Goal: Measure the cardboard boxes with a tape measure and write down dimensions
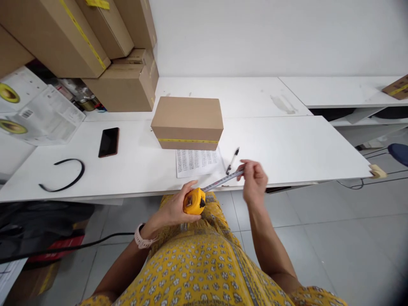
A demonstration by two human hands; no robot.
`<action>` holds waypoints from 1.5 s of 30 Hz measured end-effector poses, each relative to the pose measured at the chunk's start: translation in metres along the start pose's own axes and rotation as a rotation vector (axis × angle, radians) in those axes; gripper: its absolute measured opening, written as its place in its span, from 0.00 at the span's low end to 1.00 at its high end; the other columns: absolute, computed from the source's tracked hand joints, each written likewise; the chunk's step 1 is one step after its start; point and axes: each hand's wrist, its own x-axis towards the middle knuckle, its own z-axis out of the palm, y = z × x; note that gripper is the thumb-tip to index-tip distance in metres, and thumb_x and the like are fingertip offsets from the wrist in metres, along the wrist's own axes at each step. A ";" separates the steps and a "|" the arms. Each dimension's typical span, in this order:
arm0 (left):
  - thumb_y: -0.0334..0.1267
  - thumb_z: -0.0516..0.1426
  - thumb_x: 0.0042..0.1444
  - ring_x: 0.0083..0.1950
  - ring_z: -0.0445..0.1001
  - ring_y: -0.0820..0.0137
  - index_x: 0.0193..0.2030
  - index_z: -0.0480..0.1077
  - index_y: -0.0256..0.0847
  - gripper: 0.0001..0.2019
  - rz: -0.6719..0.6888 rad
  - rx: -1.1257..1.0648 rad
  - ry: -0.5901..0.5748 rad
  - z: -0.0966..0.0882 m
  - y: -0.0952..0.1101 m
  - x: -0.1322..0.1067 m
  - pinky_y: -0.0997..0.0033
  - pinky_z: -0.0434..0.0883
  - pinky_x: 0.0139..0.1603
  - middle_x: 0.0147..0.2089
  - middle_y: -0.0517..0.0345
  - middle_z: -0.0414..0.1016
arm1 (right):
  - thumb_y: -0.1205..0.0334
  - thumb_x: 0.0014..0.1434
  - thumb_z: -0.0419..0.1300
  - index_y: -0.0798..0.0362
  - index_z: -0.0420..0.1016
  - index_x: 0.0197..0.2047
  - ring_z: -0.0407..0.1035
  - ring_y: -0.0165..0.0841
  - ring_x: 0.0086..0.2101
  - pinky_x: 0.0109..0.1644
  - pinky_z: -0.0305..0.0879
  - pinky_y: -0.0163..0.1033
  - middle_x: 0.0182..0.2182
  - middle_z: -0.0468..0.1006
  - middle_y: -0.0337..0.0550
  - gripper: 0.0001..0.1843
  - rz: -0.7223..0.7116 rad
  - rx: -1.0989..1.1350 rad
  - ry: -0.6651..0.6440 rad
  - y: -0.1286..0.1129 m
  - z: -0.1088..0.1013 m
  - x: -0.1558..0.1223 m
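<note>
My left hand (177,208) is wrapped round the yellow case of a tape measure (194,201), just off the table's front edge. A length of its blade is drawn out toward the right. My right hand (254,180) pinches the far end of that blade between thumb and fingers. Beyond my hands, a closed cardboard box (188,112) with a yellow tape strip stands on the table, over the back part of a printed sheet (194,168). A black-and-white pen (233,160) lies between the sheet and my right hand.
On the white table (287,148) to the left lie a phone (109,142) and a black headband (82,170). Stacked cardboard boxes (119,85) and white avocado-printed packaging (47,114) fill the back left. A dark blue stool seat (398,153) is at the far right.
</note>
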 end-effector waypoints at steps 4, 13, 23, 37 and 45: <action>0.42 0.71 0.49 0.60 0.75 0.56 0.64 0.60 0.48 0.38 0.064 -0.034 0.102 -0.003 0.009 0.015 0.55 0.73 0.59 0.61 0.48 0.72 | 0.48 0.69 0.54 0.44 0.79 0.47 0.74 0.36 0.28 0.34 0.73 0.44 0.30 0.80 0.42 0.15 -0.124 -0.262 -0.292 0.021 0.024 -0.032; 0.39 0.73 0.46 0.59 0.74 0.58 0.62 0.64 0.44 0.37 0.449 0.214 0.859 -0.096 0.028 0.078 0.52 0.72 0.61 0.61 0.50 0.72 | 0.53 0.69 0.52 0.48 0.78 0.53 0.63 0.50 0.62 0.64 0.62 0.61 0.59 0.73 0.57 0.17 -0.289 -0.733 -0.190 0.082 0.019 -0.005; 0.32 0.76 0.39 0.61 0.70 0.45 0.52 0.72 0.50 0.32 0.297 0.509 0.770 -0.165 0.045 0.197 0.33 0.66 0.64 0.51 0.54 0.75 | 0.46 0.65 0.55 0.57 0.70 0.62 0.68 0.51 0.50 0.53 0.66 0.55 0.48 0.74 0.62 0.30 -0.020 -1.002 -0.029 0.106 0.012 0.049; 0.54 0.61 0.61 0.79 0.51 0.48 0.72 0.58 0.31 0.39 0.352 0.713 0.070 0.046 -0.042 0.092 0.42 0.49 0.77 0.77 0.34 0.55 | 0.59 0.58 0.58 0.51 0.77 0.53 0.78 0.39 0.44 0.51 0.75 0.51 0.38 0.83 0.44 0.20 0.169 -0.054 -0.136 0.066 -0.039 0.042; 0.46 0.57 0.67 0.78 0.54 0.51 0.72 0.58 0.29 0.33 0.327 0.938 0.088 0.053 -0.043 0.094 0.46 0.49 0.78 0.76 0.36 0.58 | 0.40 0.63 0.61 0.48 0.69 0.32 0.66 0.29 0.24 0.36 0.68 0.38 0.21 0.70 0.33 0.20 0.104 -0.047 -0.033 0.044 -0.012 0.002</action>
